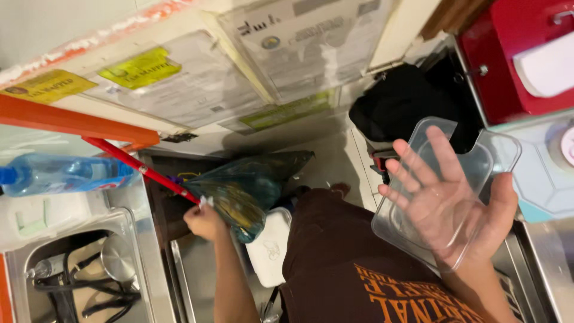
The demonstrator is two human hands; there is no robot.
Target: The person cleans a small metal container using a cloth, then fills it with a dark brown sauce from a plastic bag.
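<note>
My right hand is spread under a clear rectangular plastic container, and I see the palm and fingers through its bottom. It holds the container up at the right, tilted. At the lower middle, my left hand is closed on the edge of a dark green plastic bag. The bag hangs open above a white lidded tub. A bit of white shows at the fingertips. My brown shirt with orange lettering fills the bottom middle.
A red pole slants from the upper left towards the bag. A blue bottle lies at the left above a steel sink holding metal pieces. A black bag and a red cabinet are at the upper right. Papers cover the wall.
</note>
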